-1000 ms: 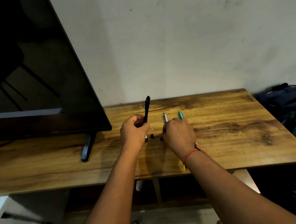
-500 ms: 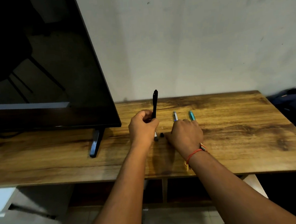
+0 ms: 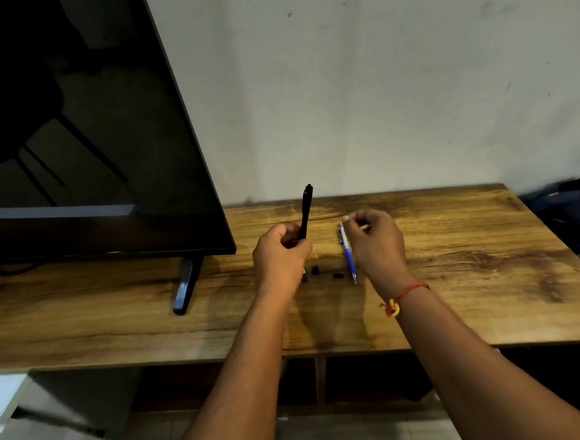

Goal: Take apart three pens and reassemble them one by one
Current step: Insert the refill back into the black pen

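Forearms reach forward over the wooden table (image 3: 472,241), to the right of a dark television (image 3: 69,132) standing on it. The left hand (image 3: 280,254) is a fist, fingers wrapped round the lower half of the black pen (image 3: 306,212). That pen stands nearly upright, its top well above the knuckles and its lower end poking out beneath the hand, close to the tabletop.

The right hand (image 3: 378,244), with a red thread (image 3: 407,290) on its wrist, is raised with fingers curled. Its thumb and forefinger are pinched together at the top end of the blue pen (image 3: 349,257). Whether they hold that pen, some tiny part or nothing cannot be told. The blue pen appears to lie on the wood, tip toward the person.

Two small black pieces (image 3: 315,270) (image 3: 337,275) lie on the table between the hands.

Half a second ago the right hand was down by those pieces, covering most of the blue pen. A teal pen showed beyond it then and is hidden now. The left hand's grip is unchanged.
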